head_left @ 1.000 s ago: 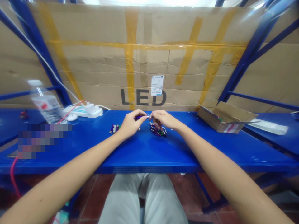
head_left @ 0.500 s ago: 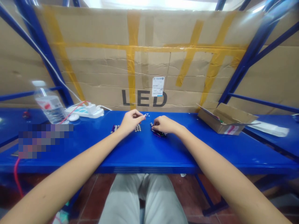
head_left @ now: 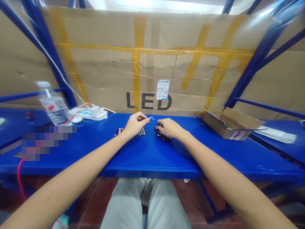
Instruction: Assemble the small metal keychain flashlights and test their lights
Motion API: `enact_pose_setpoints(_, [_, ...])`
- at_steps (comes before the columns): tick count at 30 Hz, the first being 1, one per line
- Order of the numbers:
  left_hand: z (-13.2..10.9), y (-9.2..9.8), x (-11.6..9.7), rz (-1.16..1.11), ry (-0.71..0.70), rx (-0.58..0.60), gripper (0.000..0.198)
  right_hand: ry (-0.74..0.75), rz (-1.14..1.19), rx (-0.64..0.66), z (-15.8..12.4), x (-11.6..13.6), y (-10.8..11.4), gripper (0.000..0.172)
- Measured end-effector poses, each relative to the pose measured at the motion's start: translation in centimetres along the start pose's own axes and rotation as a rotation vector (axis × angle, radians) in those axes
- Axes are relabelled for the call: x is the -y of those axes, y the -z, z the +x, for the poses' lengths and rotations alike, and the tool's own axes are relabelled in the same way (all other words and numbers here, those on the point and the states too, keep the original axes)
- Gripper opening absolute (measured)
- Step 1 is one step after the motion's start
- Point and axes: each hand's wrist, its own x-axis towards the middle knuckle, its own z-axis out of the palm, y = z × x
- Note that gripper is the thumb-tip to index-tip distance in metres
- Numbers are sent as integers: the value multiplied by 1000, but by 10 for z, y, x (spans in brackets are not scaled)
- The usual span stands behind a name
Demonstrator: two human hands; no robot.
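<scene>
My left hand (head_left: pixel 135 124) is curled at the middle of the blue table (head_left: pixel 147 156), its fingertips pinching a small silvery metal part (head_left: pixel 149 119). A row of small silver pieces (head_left: pixel 142 131) lies just beside its wrist. My right hand (head_left: pixel 168 128) rests closed over a heap of small coloured clips (head_left: pixel 162 137), purple and dark ones showing under it. What its fingers hold is hidden. More small coloured pieces (head_left: pixel 118 130) lie to the left of my left hand.
An open cardboard box (head_left: pixel 230 123) stands at the right of the table. At the back left are a plastic water bottle (head_left: pixel 52 106), a white power strip (head_left: pixel 88 112) and a red cable. A taped cardboard wall marked LED closes the back.
My two hands, joined together a second ago, have parted. The right hand dropped onto the heap of clips; the left kept the small metal part.
</scene>
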Motion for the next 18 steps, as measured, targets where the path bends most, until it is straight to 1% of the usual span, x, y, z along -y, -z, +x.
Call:
enact_pose_setpoints(2, [2, 1, 5, 50, -21, 2, 18, 32, 16, -29, 1, 1, -2, 22])
enact_pose_setpoints(5, [4, 4, 12, 153, -52, 20, 16, 98, 90, -51, 3, 5, -11, 21])
enact_pose_setpoints(9, [3, 8, 16, 311, -129, 99, 10, 172, 145, -70, 6, 9, -26, 19])
enact_pose_setpoints(13, [2, 10, 20, 426, -172, 193, 16, 235, 177, -58, 10, 9, -35, 19])
enact_pose_setpoints(18, [4, 10, 25, 491, -221, 242, 22, 271, 188, -72, 12, 6, -39, 25])
